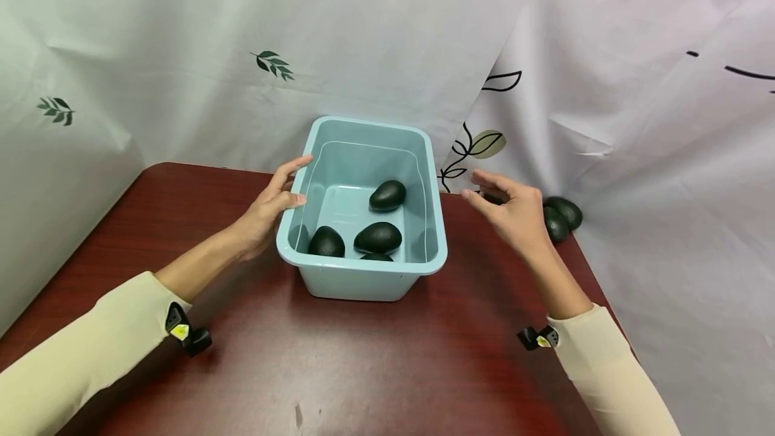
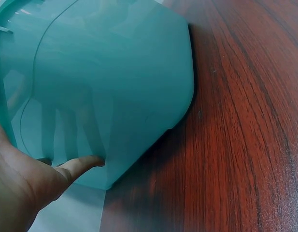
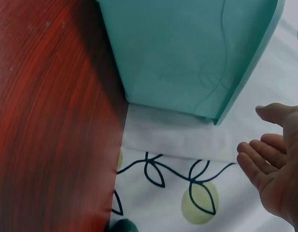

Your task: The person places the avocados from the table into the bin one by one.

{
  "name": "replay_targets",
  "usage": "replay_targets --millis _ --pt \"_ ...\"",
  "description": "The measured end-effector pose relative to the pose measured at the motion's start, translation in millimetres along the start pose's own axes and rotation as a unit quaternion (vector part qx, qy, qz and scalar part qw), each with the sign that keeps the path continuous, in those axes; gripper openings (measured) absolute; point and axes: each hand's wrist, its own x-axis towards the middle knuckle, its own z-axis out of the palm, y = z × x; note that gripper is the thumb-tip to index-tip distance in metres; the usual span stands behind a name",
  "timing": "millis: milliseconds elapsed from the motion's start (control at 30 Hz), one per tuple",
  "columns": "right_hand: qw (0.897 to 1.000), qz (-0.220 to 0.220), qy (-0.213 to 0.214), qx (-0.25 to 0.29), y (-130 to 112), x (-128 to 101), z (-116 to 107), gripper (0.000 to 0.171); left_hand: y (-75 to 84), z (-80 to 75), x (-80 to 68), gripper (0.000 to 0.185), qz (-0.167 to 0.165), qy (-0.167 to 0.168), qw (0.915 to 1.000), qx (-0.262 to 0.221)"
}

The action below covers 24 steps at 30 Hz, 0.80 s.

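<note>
A teal plastic bin [image 1: 363, 269] stands at the middle of the dark red table and holds several dark avocados [image 1: 378, 237]. My left hand [image 1: 289, 186] rests against the bin's left side with its fingers straight. In the left wrist view a fingertip [image 2: 87, 162] touches the bin's outer wall [image 2: 115, 72]. My right hand [image 1: 486, 188] hovers open to the right of the bin, apart from it. The right wrist view shows its palm and relaxed fingers [image 3: 257, 162] beside the bin's corner [image 3: 187, 53], holding nothing.
More avocados [image 1: 563, 214] lie on the table's back right corner, just behind my right hand. A white curtain with leaf prints [image 1: 272, 62] hangs close behind and around the table [image 1: 363, 369]. Its edge runs close on the right.
</note>
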Motion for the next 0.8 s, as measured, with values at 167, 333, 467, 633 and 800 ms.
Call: replay_targets --millis 167,333,467,633,800 --pt "1.0 0.026 0.005 -0.011 9 -1 -8 0.041 -0.2 -0.3 -0.1 0.079 -0.001 0.001 1.0 0.003" --pt "0.998 0.048 0.005 -0.044 20 -3 -16 0.045 0.3 -0.4 -0.7 0.079 -0.003 0.001 1.0 0.003" --pt "0.996 0.059 0.014 -0.061 28 0 -23 0.045 1.1 -0.3 -2.0 0.079 -0.002 0.003 1.0 0.001" --pt "0.993 0.094 0.015 -0.064 39 4 -35 0.048 1.1 -0.3 -1.6 0.079 -0.002 0.003 1.0 -0.001" --pt "0.988 0.13 -0.005 -0.085 53 4 -43 0.054 -0.4 0.1 -0.3 0.08 -0.003 0.002 1.0 0.001"
